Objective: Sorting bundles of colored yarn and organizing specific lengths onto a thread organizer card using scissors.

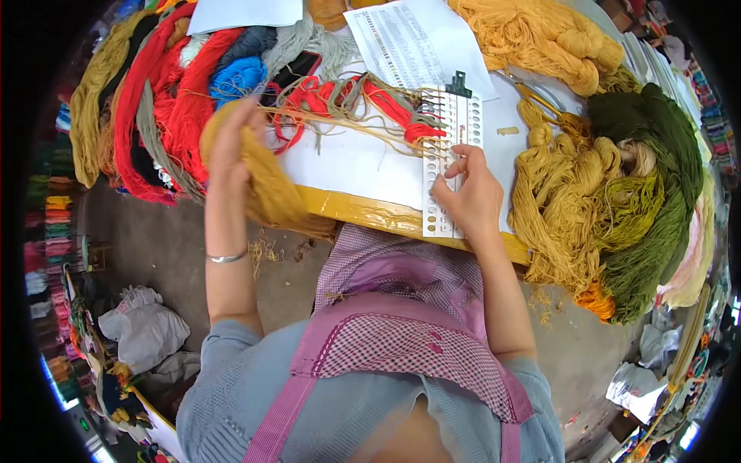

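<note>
My left hand point(241, 143), smeared by motion, holds a mustard yarn skein point(270, 181) that hangs over the table's front edge. From beside it, thin mustard strands point(347, 122) stretch right to a white punched card point(432, 220) with rows of holes. Close over the card's lower half is my right hand point(472, 193), its fingers curled in toward the thumb; whatever lies between them is too small to make out. Red and grey-green yarn bundles point(386, 104) are tied along the card's left side. A black clip point(458, 83) grips its top.
Skeins in red point(135, 116), blue point(238, 77) and grey crowd the table's left. Mustard point(563, 208) and dark green yarn point(652, 131) pile at the right, near scissors point(540, 100). A printed sheet point(401, 46) lies behind the card. White bags point(143, 328) sit on the floor.
</note>
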The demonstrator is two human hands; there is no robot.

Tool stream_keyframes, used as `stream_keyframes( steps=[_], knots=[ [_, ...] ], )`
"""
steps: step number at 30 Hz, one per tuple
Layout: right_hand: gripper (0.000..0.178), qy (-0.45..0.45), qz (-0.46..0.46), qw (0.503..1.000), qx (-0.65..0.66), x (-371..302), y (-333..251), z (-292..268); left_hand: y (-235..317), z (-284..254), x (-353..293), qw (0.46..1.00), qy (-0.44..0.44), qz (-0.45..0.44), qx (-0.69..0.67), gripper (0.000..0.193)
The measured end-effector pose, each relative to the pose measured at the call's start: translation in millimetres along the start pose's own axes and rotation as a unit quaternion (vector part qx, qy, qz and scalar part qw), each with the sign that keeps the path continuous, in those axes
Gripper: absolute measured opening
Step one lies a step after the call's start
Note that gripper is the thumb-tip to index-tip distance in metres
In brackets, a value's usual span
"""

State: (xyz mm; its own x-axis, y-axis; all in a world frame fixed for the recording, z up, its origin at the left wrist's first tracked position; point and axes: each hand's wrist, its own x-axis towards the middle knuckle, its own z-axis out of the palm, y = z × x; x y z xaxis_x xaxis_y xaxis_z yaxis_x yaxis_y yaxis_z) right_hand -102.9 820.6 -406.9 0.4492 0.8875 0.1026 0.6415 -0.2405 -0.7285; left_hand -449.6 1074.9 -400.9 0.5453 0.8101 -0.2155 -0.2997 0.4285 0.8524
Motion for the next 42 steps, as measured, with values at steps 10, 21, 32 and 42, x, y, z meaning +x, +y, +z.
stream_keyframes(
  steps=[10,21,32,42],
  knots=[
    [0.056,-0.087,-0.097,0.960,0.249,-12.0,-39.4,-6.0,26.9,120.2,-137.3,0.667,0.160,0.394,0.612,0.065],
    [0.073,-0.499,0.000,0.739,0.453,-73.0,-110.9,-40.6,36.0,173.9,-167.0,0.927,-0.125,0.225,0.273,0.070],
    [0.034,-0.519,-0.024,0.826,0.218,-90.3,-138.3,-91.5,-72.2,215.2,-131.0,0.930,-0.268,0.063,0.245,0.024],
    [0.053,-0.600,-0.110,0.712,0.348,-43.9,-78.1,-79.6,-70.8,235.5,-150.6,0.771,-0.531,-0.303,0.179,0.027]
  ],
)
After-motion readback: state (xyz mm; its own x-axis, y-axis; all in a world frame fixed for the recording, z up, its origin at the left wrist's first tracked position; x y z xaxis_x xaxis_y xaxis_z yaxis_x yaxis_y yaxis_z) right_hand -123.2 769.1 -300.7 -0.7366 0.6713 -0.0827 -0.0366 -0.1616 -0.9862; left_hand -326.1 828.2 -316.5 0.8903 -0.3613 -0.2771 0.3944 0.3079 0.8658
